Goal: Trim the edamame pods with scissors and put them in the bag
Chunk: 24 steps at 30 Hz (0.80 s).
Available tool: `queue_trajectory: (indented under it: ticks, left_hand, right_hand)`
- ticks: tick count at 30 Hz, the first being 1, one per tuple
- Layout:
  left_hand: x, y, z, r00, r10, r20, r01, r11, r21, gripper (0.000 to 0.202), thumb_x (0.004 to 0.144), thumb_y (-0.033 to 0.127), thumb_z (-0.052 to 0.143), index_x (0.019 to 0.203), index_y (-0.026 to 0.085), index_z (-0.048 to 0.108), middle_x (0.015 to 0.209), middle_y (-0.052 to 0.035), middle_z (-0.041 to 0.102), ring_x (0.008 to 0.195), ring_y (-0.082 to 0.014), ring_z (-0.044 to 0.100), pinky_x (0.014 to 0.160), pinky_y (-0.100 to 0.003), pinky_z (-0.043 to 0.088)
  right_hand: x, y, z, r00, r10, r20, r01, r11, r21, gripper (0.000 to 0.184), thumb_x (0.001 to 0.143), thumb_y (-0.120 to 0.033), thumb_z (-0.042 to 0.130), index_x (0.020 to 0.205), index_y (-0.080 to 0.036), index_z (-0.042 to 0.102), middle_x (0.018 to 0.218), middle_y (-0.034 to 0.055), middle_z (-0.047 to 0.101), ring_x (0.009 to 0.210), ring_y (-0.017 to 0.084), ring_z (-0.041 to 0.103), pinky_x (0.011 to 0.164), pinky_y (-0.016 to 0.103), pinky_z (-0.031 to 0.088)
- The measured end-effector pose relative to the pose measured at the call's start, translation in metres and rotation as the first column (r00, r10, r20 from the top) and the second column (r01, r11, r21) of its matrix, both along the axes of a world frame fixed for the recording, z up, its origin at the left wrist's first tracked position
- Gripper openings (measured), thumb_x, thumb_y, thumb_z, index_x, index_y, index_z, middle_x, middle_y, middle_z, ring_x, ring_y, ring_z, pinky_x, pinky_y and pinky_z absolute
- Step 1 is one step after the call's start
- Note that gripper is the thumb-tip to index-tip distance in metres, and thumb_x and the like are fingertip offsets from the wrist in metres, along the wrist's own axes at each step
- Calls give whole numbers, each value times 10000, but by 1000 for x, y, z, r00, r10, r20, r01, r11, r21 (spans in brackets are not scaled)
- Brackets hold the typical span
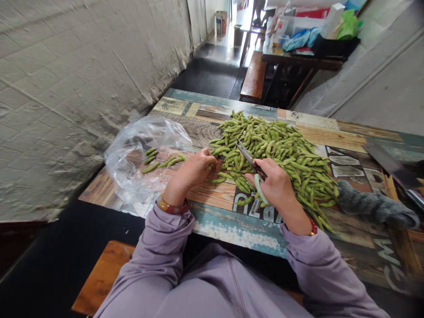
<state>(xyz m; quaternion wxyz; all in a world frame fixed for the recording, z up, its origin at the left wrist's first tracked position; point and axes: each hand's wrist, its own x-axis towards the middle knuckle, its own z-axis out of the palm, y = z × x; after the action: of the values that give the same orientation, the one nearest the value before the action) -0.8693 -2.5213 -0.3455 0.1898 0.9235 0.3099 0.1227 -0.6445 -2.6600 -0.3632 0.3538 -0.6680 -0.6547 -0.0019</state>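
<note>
A big heap of green bean pods (281,150) lies on the patterned wooden table (232,225). My right hand (274,185) is closed round the pale green handles of a pair of scissors (250,161), whose blades point up-left into the heap. My left hand (194,170) is at the heap's left edge, fingers curled on a pod there. To the left lies a clear plastic bag (142,154) with a few pods (162,161) on it.
A grey cloth (374,205) lies at the table's right. A whitewashed wall (82,88) runs along the left. I sit on a wooden bench (102,274). Behind stand another bench (253,77) and a dark table (298,59) with boxes and bags.
</note>
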Motion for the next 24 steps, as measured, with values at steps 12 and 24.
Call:
queue_trajectory:
  ticks: [12, 24]
  left_hand:
    - [8, -4, 3, 986, 40, 163, -37, 999, -22, 80, 816, 107, 582, 825, 152, 648, 922, -75, 593, 886, -196, 572, 803, -315, 463]
    - [26, -25, 10, 866, 278, 415, 62, 764, -642, 290, 809, 397, 673, 882, 121, 721, 712, 1, 586, 548, -82, 463, 513, -216, 356]
  right_hand:
    - [0, 0, -1, 1000, 6, 20, -6, 1000, 13, 253, 888, -281, 629, 1120, -188, 666, 1023, 104, 701, 870, 248, 680, 744, 357, 550]
    - [-5, -3, 3, 995, 98, 16, -98, 995, -13, 326, 859, -289, 679, 1168, -194, 649, 1036, 99, 685, 903, 260, 683, 739, 362, 560]
